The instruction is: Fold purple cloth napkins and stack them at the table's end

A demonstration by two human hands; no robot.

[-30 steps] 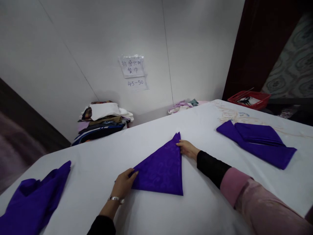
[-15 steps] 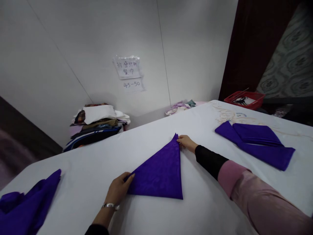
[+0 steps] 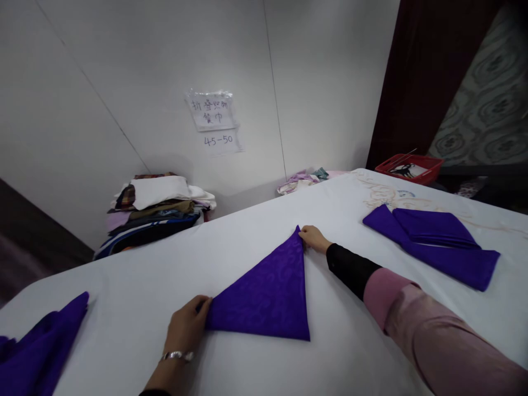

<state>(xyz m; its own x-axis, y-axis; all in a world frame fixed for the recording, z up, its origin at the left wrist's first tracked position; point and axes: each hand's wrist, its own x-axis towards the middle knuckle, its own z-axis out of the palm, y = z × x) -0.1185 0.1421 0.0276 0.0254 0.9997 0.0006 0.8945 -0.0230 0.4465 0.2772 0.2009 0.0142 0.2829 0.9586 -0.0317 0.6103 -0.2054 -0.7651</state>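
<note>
A purple cloth [image 3: 264, 297], folded into a triangle, lies on the white-covered table [image 3: 165, 297] in front of me. My left hand [image 3: 187, 324], with a silver bracelet at the wrist, pinches its left corner between thumb and fingers. At the far tip, my right hand [image 3: 313, 239] grips the cloth by its right edge, fingers closed. Folded purple cloths [image 3: 433, 225] rest to the right of my right arm. Another purple cloth [image 3: 45, 352] lies rumpled at the lower left.
Against the wall stands a pile of clothes [image 3: 160, 206] at the far left. Small crumpled fabrics [image 3: 303, 181] lie by the table's far edge. A red basket [image 3: 424, 170] sits at the far right corner. Handwritten sheets [image 3: 212, 113] hang on the wall.
My left hand has moved a little left and down with the cloth's corner, and the cloth looks smoother and wider. My right hand stays at the tip. The view has shifted slightly.
</note>
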